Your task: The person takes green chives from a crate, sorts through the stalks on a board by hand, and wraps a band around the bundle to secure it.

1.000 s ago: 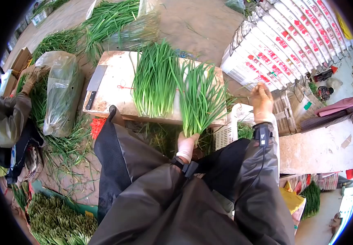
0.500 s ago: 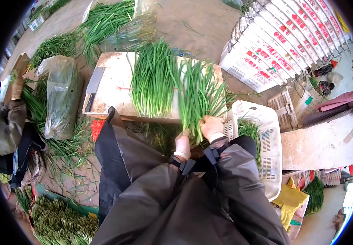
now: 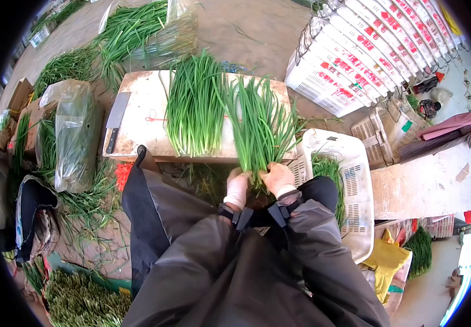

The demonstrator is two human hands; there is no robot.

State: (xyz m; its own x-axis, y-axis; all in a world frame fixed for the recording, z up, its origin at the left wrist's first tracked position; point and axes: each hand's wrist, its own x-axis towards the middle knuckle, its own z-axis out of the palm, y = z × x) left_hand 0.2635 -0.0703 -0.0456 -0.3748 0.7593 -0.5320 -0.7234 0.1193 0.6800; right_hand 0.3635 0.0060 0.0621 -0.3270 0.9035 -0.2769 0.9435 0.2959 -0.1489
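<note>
My left hand [image 3: 237, 186] and my right hand [image 3: 279, 179], both in pale gloves, are closed around the lower ends of a loose bunch of chives [image 3: 261, 122]. Its green leaves fan out away from me over the right side of a worn white board [image 3: 140, 103]. Left of it lies a thicker, neatly aligned pile of chives [image 3: 193, 109], pale stems towards me. A red string [image 3: 155, 119] shows at that pile's left edge. The cleaver [image 3: 116, 117] with a black handle rests at the board's left end.
To my right stands a white plastic basket [image 3: 363, 191] with chives inside. Stacked white crates [image 3: 333, 76] rise behind it. On the left are a plastic-wrapped bundle [image 3: 76, 136], loose greens on the floor and a partly visible co-worker [image 3: 1, 180]. Trimmed stems [image 3: 83, 297] fill the lower left.
My two hands have come level at the bunch's lower ends, the left moving slightly up and left. The view has shifted a little. The co-worker's arm at left has lowered.
</note>
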